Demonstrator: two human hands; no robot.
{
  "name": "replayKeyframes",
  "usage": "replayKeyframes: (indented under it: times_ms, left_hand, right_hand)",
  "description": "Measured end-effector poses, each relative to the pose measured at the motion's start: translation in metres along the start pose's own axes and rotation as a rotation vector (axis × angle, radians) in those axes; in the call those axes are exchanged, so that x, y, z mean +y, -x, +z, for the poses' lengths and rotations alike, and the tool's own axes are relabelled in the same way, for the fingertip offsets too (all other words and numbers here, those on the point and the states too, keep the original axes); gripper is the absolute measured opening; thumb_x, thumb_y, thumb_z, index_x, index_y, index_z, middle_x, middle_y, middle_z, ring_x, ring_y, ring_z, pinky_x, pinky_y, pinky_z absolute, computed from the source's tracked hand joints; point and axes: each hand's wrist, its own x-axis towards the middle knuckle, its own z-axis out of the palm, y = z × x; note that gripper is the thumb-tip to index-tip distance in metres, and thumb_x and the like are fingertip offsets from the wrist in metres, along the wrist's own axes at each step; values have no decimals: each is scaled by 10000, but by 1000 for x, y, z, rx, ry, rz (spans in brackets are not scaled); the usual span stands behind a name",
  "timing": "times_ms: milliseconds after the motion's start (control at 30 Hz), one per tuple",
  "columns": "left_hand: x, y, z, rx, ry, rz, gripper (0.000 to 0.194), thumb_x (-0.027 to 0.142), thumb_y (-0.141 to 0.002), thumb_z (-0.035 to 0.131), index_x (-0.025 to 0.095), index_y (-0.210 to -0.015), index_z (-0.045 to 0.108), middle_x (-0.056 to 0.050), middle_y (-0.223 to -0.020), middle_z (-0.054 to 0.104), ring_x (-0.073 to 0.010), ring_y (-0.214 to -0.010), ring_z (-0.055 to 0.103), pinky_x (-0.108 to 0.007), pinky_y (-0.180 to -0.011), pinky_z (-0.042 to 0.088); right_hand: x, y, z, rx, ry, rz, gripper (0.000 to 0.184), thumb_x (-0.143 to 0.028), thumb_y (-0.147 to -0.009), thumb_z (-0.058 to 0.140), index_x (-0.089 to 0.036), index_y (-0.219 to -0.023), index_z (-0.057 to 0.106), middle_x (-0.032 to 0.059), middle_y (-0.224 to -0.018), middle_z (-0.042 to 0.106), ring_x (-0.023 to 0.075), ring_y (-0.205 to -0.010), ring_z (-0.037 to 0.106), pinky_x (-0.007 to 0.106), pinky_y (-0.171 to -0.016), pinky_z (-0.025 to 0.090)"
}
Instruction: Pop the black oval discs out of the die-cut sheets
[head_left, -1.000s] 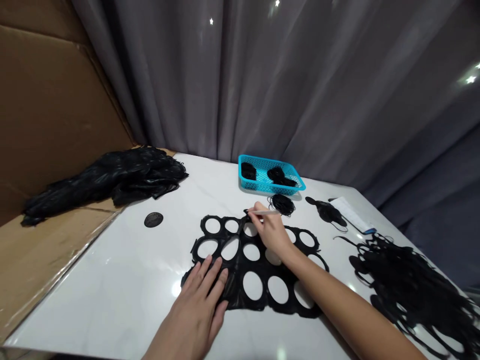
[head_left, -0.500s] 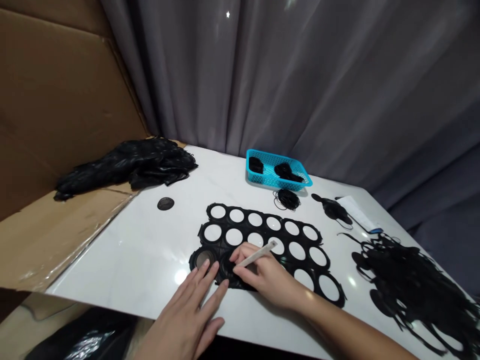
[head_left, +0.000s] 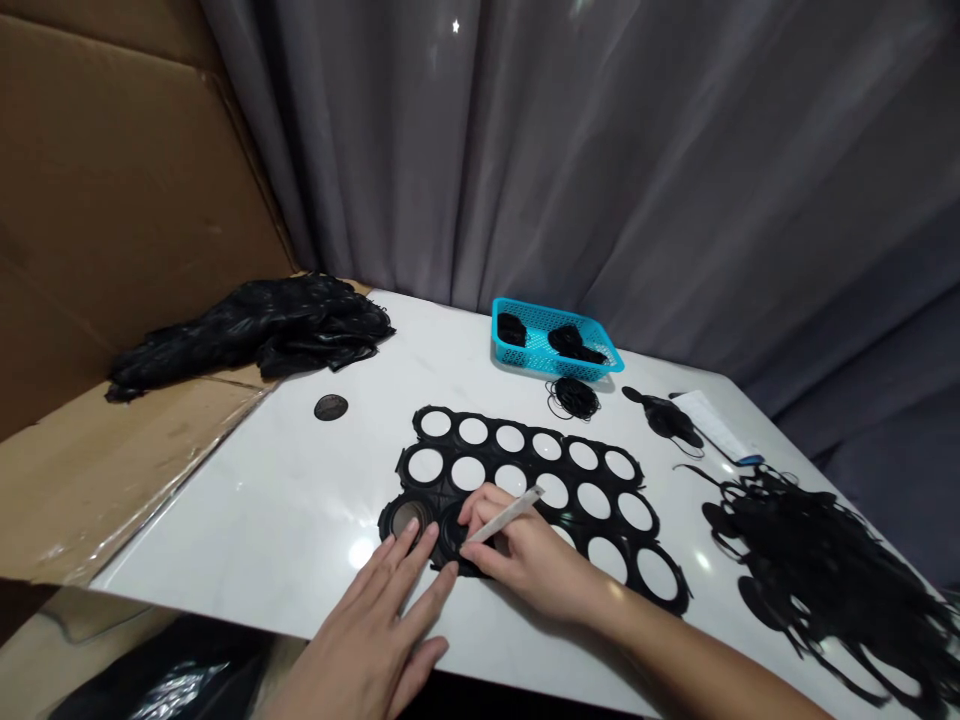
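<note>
A flat black sheet (head_left: 439, 489) with rows of round holes lies on the white table in front of me. My left hand (head_left: 386, 610) is stretched out with fingers apart, its fingertips resting on the sheet's near left corner. There, a dark disc (head_left: 407, 517) still fills the round opening. My right hand (head_left: 517, 550) is closed round a slim, flat silvery tool (head_left: 507, 514), held tilted like a pen. Its tip is hidden by my fingers, low over the neighbouring black ring (head_left: 452, 530) in the near row.
A blue basket (head_left: 559, 368) with black pieces stands at the back. Before it lies a bundle of thin black rings (head_left: 576, 398). Black scraps (head_left: 825, 570) heap up at right; black sheets (head_left: 285, 325) lie on cardboard at left. A loose black disc (head_left: 331, 407) sits left of the sheet.
My right hand and the tool have shifted slightly to the left and toward me, the tool's upper end dipping a little. The left hand and the sheet stay put.
</note>
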Motion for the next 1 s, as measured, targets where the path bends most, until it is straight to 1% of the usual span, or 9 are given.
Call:
replayKeyframes:
  times_ms: [133, 200, 300, 367, 433, 500, 633, 733, 1000]
  left_hand:
    - [0, -2, 1, 16, -75, 35, 559, 270, -947, 556, 221, -1495, 457, -112, -1619, 326, -352, -1436, 391, -477, -1039, 498]
    - [0, -3, 0, 36, -87, 38, 556, 256, -938, 559, 226, -1486, 471, -101, -1612, 345, -351, -1441, 382, -476, -1048, 488]
    - [-1, -5, -1, 55, -75, 36, 536, 259, -937, 572, 244, -1467, 495, -73, -1604, 367, -339, -1447, 373, -459, -1071, 467]
    - [-1, -5, -2, 56, -64, 34, 533, 266, -936, 584, 252, -1462, 502, -64, -1602, 372, -338, -1446, 375, -451, -1078, 462]
    - [-1, -3, -2, 53, -64, 42, 539, 274, -936, 591, 251, -1466, 496, -62, -1598, 379, -339, -1438, 388, -451, -1077, 466]
    - [-1, 0, -3, 68, -75, 44, 535, 303, -948, 587, 233, -1470, 491, -71, -1588, 397, -332, -1421, 418, -441, -1068, 480]
    - [-2, 10, -2, 194, -82, -96, 487, 402, -1003, 543, 155, -1423, 535, -132, -1496, 510, -301, -1331, 534, -408, -1041, 509]
    - [-4, 16, -3, 242, -100, -163, 467, 430, -1032, 491, 124, -1378, 564, -153, -1402, 594, -286, -1252, 603, -409, -1005, 535]
    - [-6, 19, -6, 197, -108, -129, 424, 357, -1045, 476, 117, -1384, 563, -122, -1395, 613, -272, -1286, 579, -390, -1033, 518]
  right_hand:
    - [3, 11, 21, 56, 287, -182, 152, -59, -922, 504, -200, -941, 556, 114, -1204, 600, 244, -1061, 548, 380, -883, 483]
    - [8, 9, 22, 110, 368, -227, 210, -18, -909, 458, -194, -964, 560, 128, -1166, 624, 249, -1024, 551, 383, -853, 485]
    - [17, -10, -2, 285, 280, -159, 193, -88, -965, 409, -209, -893, 541, 65, -904, 639, 204, -826, 555, 332, -750, 468]
    - [20, -28, -25, 412, 190, -71, 190, -181, -998, 408, -216, -842, 510, 35, -837, 621, 175, -720, 532, 305, -687, 440]
    - [18, -44, -39, 443, 139, -31, 190, -236, -1000, 428, -217, -822, 492, 23, -843, 624, 156, -658, 508, 291, -647, 413]
    - [10, -55, -37, 393, 118, -68, 171, -232, -991, 439, -216, -833, 504, 25, -868, 628, 161, -688, 531, 291, -672, 417]
    - [-10, -59, -1, 136, 116, -226, 137, -154, -967, 445, -215, -885, 536, 40, -898, 622, 191, -840, 582, 308, -769, 447]
    - [-17, -54, 19, -20, 90, -251, 103, -136, -948, 500, -217, -909, 550, 32, -908, 615, 179, -836, 577, 295, -759, 451]
    - [-15, -49, 20, -114, -39, -118, 79, -170, -923, 585, -212, -859, 563, 27, -1074, 593, 162, -917, 579, 291, -823, 464]
